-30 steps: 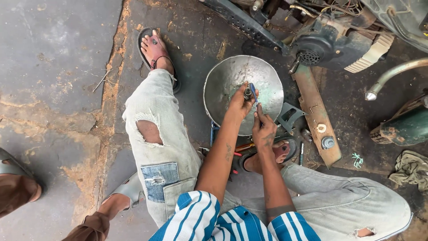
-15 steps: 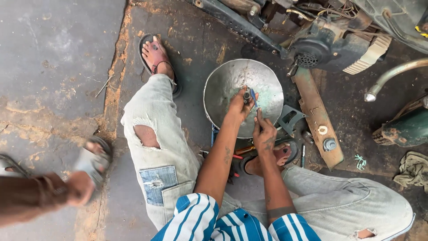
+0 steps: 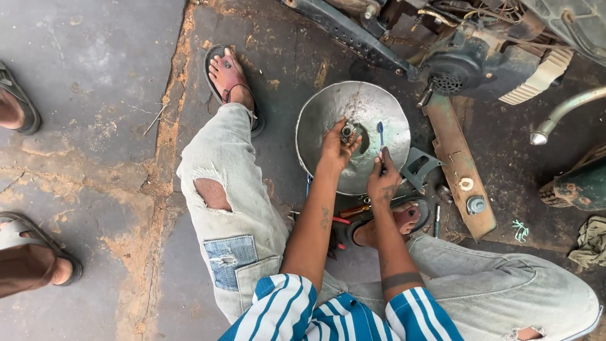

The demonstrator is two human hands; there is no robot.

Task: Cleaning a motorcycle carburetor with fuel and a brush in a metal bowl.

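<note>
The person sits on the stained concrete floor with both arms reaching out over a wide, dented grey metal bowl that rests on the ground between the spread legs. The left hand hovers above the middle of the bowl, its grip closed around a small round metal part — the fingertips pinch it from both sides and it sits clear of the bowl's surface. The right hand is just to the right and nearer, over the bowl's near rim; its grip is closed on a thin blue-handled brush, which points away from the person, its far end lying over the bowl close beside the metal part.

Right of the bowl lies a long rusty brown metal plate with a small grey cap near its close end, and a dark angular metal bracket sits between plate and bowl. At the far right stands a dirty engine block with a ribbed white fan cover. The person's sandalled left foot is planted far left of the bowl. At the left edge — well apart from the work — two other sandalled feet of a bystander show.
</note>
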